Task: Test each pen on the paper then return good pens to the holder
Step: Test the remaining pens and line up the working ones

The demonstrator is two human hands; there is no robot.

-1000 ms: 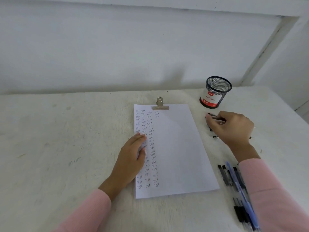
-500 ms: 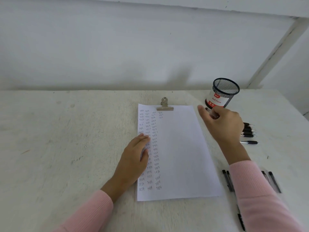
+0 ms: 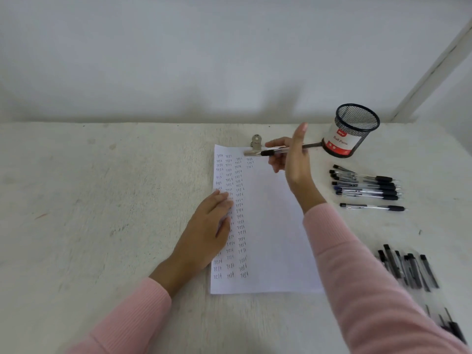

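A white sheet of paper (image 3: 270, 226) lies on the table, its left part filled with columns of the word "test". My left hand (image 3: 208, 231) rests flat on the sheet's left edge. Above the top of the sheet, my right hand (image 3: 291, 159) holds a clear pen (image 3: 277, 150) with a black grip, lying almost level with its tip pointing left. The black mesh pen holder (image 3: 351, 130) with a red and white label stands at the back right and looks empty.
A metal clip (image 3: 255, 146) pinches the paper's top edge. Several pens (image 3: 367, 186) lie in a row right of the sheet, one pen (image 3: 373, 207) apart below them. More pens (image 3: 408, 268) lie scattered at the right front. A wall runs behind the table.
My right hand picked a pen from the group by the holder and carried it left over the top of the paper. The left hand stayed on the sheet.
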